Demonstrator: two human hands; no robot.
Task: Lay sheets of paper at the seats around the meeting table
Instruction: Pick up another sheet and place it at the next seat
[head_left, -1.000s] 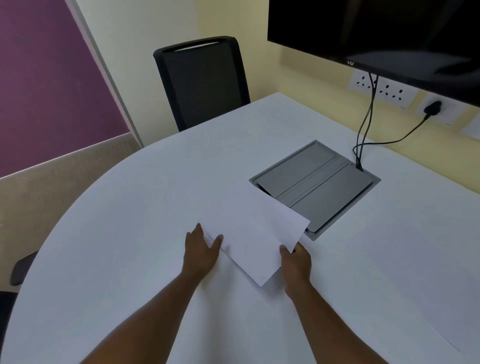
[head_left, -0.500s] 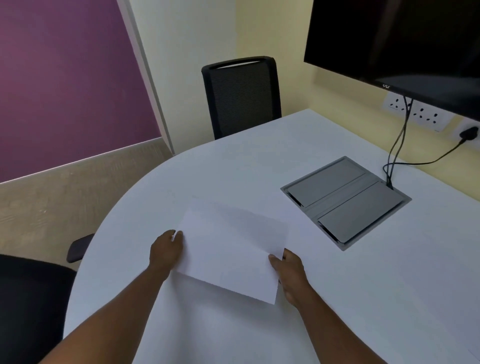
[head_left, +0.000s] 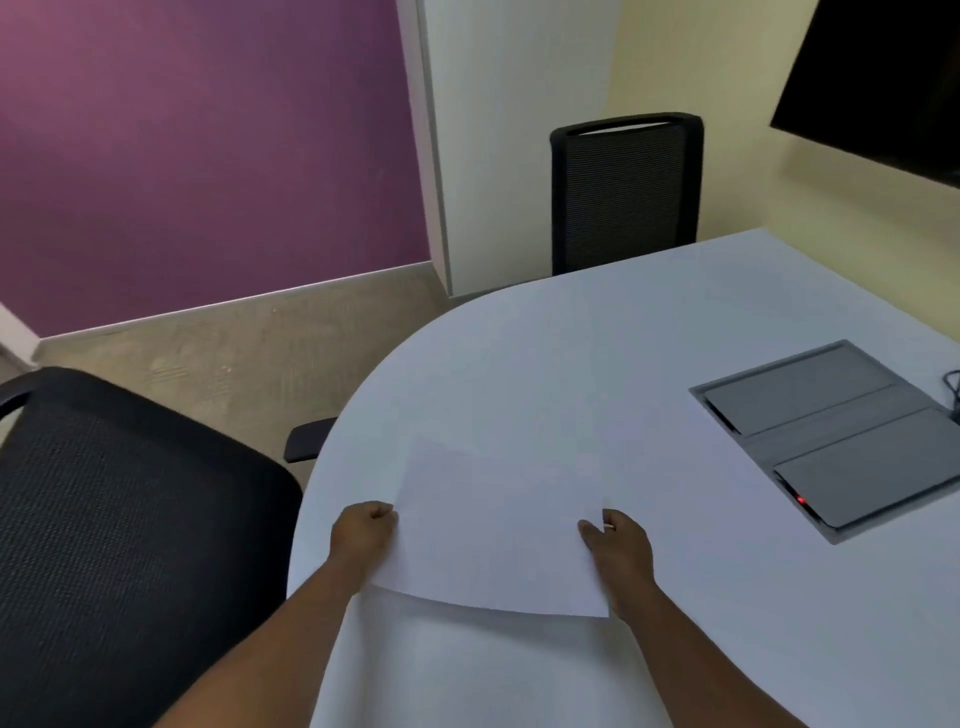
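While both hands grip it, 1 sheet of paper (head_left: 498, 535) hangs just over the meeting table (head_left: 597, 364), near its curved edge. Left hand (head_left: 362, 535) pinches the sheet's left side, right hand (head_left: 621, 551) its right. Not yet laid flat. Near chair (head_left: 119, 519) sits left of the table; I judge this its seat. Far chair (head_left: 626, 192) beyond the table shows no sheet. Other seats unseen.

Grey cable box (head_left: 841, 436), dark screen (head_left: 883, 78), purple wall (head_left: 197, 145).
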